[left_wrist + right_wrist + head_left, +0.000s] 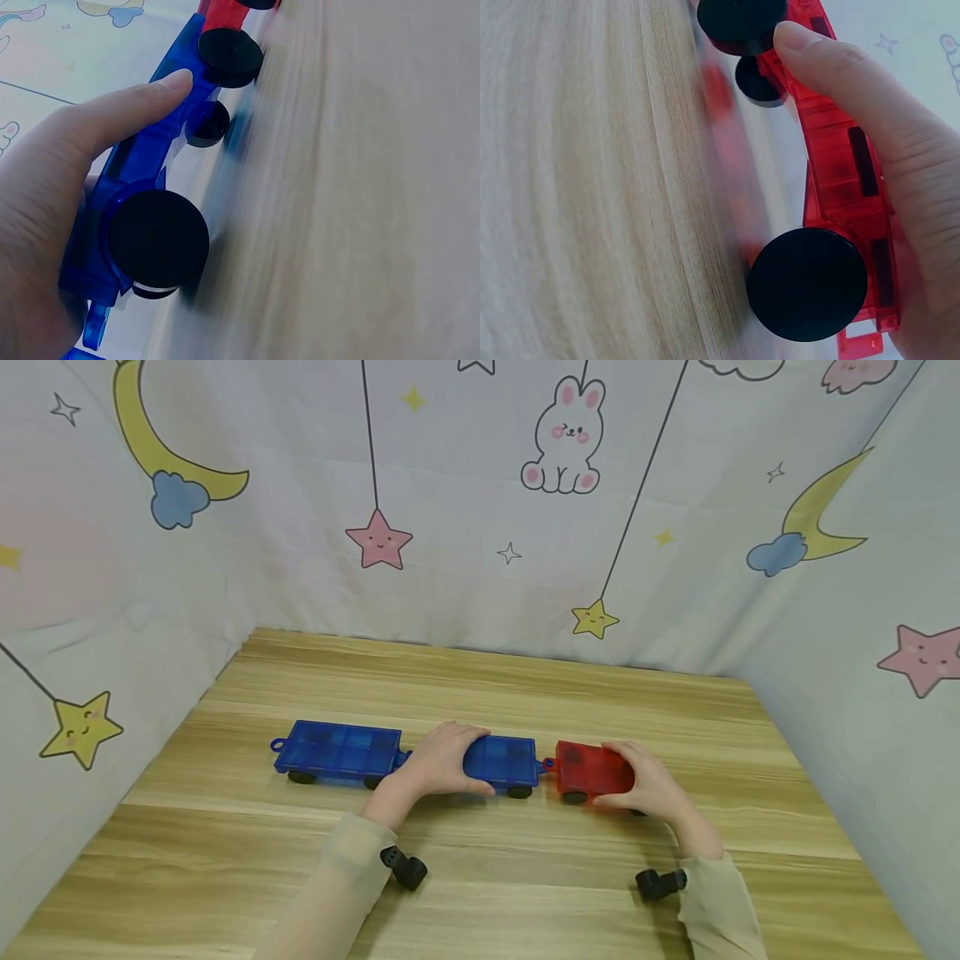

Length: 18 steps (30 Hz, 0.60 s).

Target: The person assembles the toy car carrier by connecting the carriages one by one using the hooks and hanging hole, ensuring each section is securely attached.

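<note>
On the wooden table (525, 877), the left hand (438, 762) curls round the middle blue car (506, 760), the right hand (647, 781) round the red car (587, 768), while only the head view shows the leftmost blue car (341, 750) whole.

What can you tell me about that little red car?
The red car looks like see-through plastic, with a rectangular top, round black wheels and dark rectangles along its side. It is upright at the wooden table. Its left-end ring meets the blue car beside it; whether they are hooked is unclear. A small red tab shows at the other end. The fingers of the right hand grip it.
</note>
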Available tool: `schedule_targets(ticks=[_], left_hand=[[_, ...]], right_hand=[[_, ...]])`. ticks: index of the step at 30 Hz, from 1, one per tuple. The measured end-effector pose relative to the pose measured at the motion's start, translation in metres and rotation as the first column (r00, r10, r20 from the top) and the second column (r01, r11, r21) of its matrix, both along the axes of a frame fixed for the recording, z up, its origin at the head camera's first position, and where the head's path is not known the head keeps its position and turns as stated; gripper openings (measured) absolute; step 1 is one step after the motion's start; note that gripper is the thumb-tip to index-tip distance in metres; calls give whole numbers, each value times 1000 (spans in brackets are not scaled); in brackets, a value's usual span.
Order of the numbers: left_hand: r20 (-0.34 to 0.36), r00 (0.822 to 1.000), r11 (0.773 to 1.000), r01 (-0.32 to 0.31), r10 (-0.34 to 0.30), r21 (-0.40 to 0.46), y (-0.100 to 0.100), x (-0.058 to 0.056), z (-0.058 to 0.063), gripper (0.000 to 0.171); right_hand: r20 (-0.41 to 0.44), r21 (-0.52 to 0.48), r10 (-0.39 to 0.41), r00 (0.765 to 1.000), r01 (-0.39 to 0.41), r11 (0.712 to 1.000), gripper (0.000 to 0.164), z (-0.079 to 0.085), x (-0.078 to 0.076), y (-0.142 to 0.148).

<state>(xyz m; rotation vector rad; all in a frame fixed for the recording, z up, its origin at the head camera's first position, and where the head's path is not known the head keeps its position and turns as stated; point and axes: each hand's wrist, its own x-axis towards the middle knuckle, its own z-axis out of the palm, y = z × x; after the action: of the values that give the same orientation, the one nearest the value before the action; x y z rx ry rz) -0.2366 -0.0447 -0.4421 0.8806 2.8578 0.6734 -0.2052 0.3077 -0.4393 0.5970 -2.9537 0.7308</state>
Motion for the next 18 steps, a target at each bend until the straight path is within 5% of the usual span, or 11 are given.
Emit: schedule_targets(ticks=[18], left_hand=[[8,1000,1000,14,-14,0,-1,-1,1,93]], right_hand=[[29,16,-7,1000,6,1000,89,3,1,-2]])
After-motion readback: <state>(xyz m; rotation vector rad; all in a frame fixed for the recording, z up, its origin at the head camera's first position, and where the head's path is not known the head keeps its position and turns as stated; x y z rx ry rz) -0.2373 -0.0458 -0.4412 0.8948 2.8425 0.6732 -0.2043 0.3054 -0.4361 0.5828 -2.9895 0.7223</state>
